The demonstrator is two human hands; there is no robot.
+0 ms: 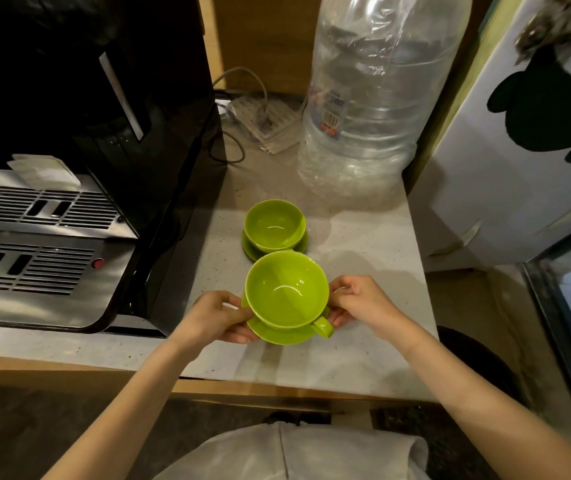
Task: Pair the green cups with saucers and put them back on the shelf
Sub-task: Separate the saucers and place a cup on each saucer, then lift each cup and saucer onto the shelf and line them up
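Observation:
A green cup (286, 291) sits on a green saucer (282, 336), held a little above the pale counter near its front edge. My left hand (214, 318) grips the saucer's left rim. The right rim is gripped by my right hand (357, 303), just above the cup's handle (324, 327), which points toward me and to the right. Behind this pair, a second green cup (273, 223) stands on its own saucer (253, 249) on the counter. No shelf is visible.
A black and steel coffee machine (52, 237) fills the left of the counter (363, 244). A large clear water bottle (374, 98) stands at the back right, with a power strip (263, 119) and cables behind. A white cabinet (502, 150) borders the right.

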